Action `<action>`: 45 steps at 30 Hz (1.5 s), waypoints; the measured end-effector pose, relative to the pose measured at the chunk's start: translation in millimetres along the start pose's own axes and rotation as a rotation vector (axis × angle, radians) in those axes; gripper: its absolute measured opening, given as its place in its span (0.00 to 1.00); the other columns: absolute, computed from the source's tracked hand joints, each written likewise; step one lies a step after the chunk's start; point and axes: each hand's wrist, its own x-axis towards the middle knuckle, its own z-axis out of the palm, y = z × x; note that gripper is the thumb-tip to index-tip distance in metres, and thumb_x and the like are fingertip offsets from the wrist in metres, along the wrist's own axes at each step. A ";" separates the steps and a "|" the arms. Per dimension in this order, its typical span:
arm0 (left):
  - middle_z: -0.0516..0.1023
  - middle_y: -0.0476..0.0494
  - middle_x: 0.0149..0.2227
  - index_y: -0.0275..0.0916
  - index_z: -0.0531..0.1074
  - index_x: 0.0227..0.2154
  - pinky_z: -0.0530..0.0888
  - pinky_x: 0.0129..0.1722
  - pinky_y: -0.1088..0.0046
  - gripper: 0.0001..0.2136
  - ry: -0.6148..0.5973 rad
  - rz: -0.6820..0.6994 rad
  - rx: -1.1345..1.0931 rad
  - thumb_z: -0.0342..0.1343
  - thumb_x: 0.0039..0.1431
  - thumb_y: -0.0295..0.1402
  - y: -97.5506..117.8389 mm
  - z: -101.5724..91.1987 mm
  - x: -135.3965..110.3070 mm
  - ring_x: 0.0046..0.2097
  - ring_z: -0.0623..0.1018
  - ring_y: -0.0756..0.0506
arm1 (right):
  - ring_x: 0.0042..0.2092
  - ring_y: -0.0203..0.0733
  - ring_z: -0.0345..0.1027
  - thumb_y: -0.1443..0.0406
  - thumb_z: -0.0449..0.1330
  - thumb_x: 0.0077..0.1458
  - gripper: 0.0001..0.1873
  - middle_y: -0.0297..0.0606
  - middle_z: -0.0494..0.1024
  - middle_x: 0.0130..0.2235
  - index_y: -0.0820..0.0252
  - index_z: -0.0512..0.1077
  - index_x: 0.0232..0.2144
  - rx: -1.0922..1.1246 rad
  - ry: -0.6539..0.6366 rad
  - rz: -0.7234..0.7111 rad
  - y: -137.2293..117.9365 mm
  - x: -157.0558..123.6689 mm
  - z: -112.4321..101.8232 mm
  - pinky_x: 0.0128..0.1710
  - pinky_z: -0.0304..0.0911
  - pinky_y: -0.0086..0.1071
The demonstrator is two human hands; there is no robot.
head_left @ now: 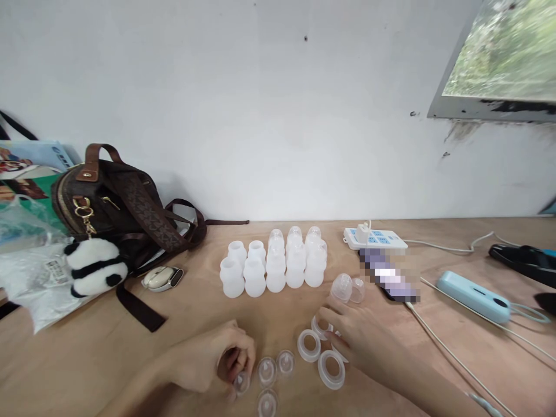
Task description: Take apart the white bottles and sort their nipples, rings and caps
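Observation:
My left hand [217, 359] rests on the wooden table [174, 324] with its fingers curled round a small clear silicone teat [240, 382]. Three more clear teats [267, 370] lie just right of it. My right hand [360, 336] lies over several white plastic rings [330, 369], its fingertips pinching one ring [320, 327]. Behind the hands stands a cluster of small translucent white bottles [273, 267] in rows, some capped with domes. Two clear dome caps [343, 288] lie beside the bottles, just beyond my right fingers.
A brown handbag [117, 202] with a panda charm [93, 265] and a plastic bag [30, 272] fill the left. A small white device [161, 278] lies beside the bag. A power strip [374, 237], phone [391, 277], cables and a light-blue device [473, 295] occupy the right.

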 end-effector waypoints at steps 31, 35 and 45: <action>0.72 0.57 0.28 0.46 0.64 0.53 0.65 0.36 0.73 0.30 -0.023 -0.047 -0.019 0.68 0.48 0.44 11.7 21.2 7.8 0.34 0.69 0.47 | 0.24 0.37 0.58 0.73 0.54 0.55 0.12 0.31 0.68 0.20 0.57 0.63 0.22 -0.175 0.676 -0.669 -49.4 -0.3 74.6 0.31 0.52 0.33; 0.75 0.56 0.29 0.48 0.63 0.56 0.66 0.36 0.73 0.32 -0.027 -0.022 -0.065 0.67 0.49 0.47 10.7 24.3 7.9 0.37 0.71 0.46 | 0.24 0.37 0.58 0.75 0.51 0.56 0.13 0.31 0.68 0.19 0.57 0.65 0.23 -0.183 0.649 -0.639 -46.8 -1.5 67.6 0.32 0.51 0.34; 0.76 0.53 0.31 0.43 0.67 0.43 0.65 0.40 0.66 0.30 0.102 -0.087 0.220 0.70 0.36 0.47 30.5 36.1 11.2 0.33 0.73 0.43 | 0.40 0.50 0.71 0.48 0.69 0.46 0.26 0.41 0.79 0.39 0.61 0.71 0.38 -0.017 0.384 -0.276 -40.1 -9.1 60.6 0.44 0.62 0.41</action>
